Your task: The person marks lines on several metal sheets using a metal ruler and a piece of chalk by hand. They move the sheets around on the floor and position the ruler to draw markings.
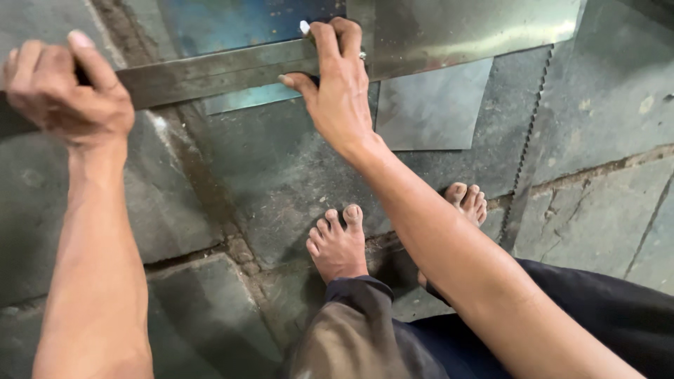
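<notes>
A long flat steel bar lies across the top of the view, and everything else is placed from it. The left hand sits at the bar's left end, fingers curled closed around it; the bar's tip is cut off by the frame edge and partly hidden under the palm. The right hand presses on the bar further right, thumb spread along its lower edge, fingers bent over the top. A small white object pokes out above the index fingertip; most of it is hidden by the fingers, so what it is cannot be told.

Beyond the bar lies a shiny metal sheet, its upper part cut off by the frame. Just below the bar, a smaller grey sheet piece lies flat on the stone floor. Well below the bar, two bare feet stand on the floor, the right one largely hidden behind the forearm.
</notes>
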